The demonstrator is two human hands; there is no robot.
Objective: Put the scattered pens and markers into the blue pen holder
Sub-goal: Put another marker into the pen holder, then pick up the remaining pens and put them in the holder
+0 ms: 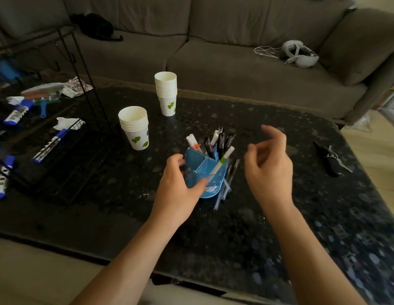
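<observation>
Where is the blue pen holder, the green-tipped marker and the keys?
blue pen holder (210, 187): head view, its front wall.
green-tipped marker (222, 161): head view, its green band.
keys (330, 159): head view, the dark fob.

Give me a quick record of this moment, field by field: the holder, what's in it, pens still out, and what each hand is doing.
holder: blue pen holder, upright on the dark table
contents: several markers and pens standing in it, including a green-banded marker
still out: a few pens lying on the table against the holder's right side
left hand: left hand gripping the holder's near side
right hand: right hand open, empty, hovering to the right of the holder
nearby: two stacks of paper cups
</observation>
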